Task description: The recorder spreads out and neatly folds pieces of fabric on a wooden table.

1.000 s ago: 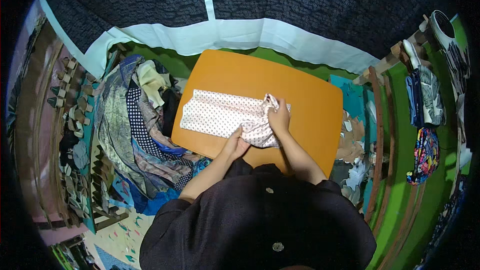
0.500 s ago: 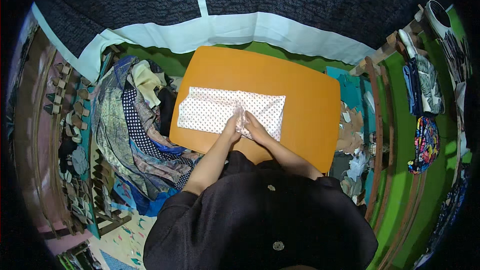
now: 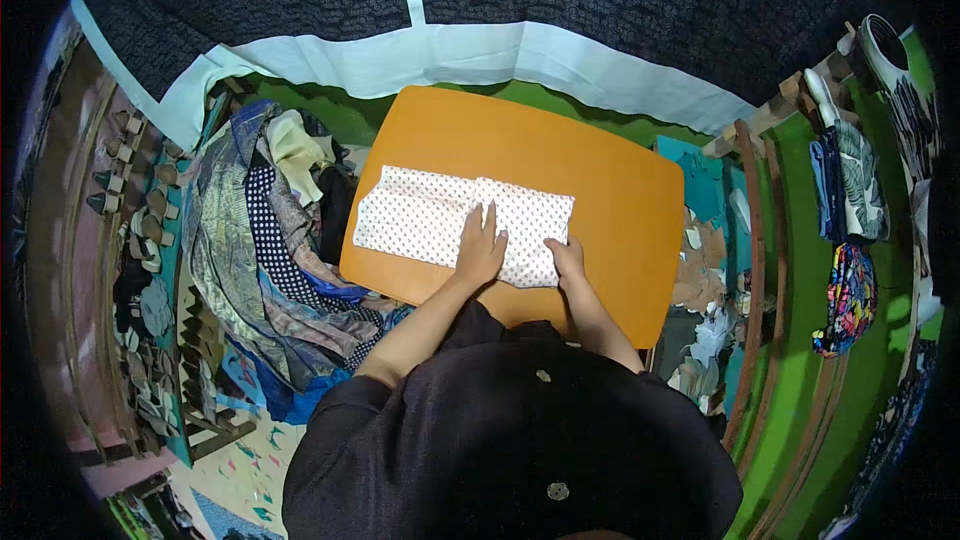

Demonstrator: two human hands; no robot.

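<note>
A white cloth with small dark dots [image 3: 415,217] lies folded into a long strip across the orange tabletop [image 3: 610,230]. A crease or overlap runs down near its middle. My left hand [image 3: 482,250] rests on the cloth just right of that line, palm down with its fingers spread. At the cloth's right edge is my right hand [image 3: 567,260]. Its thumb is over the fabric and its fingers are at the edge, apparently pinching it; the fingers' undersides are hidden.
Left of the table is a heap of patterned fabrics [image 3: 225,210]. Scraps [image 3: 705,285] lie on a shelf to the right. Wooden rails hold hanging garments [image 3: 855,180] and a colourful bundle [image 3: 850,295]. A dark curtain with a pale border [image 3: 580,60] hangs beyond the table.
My hands were together at the cloth's middle, pinching up gathered fabric. They have parted: the left lies flat there, the right has moved to the right edge. The gathered part is now flatter.
</note>
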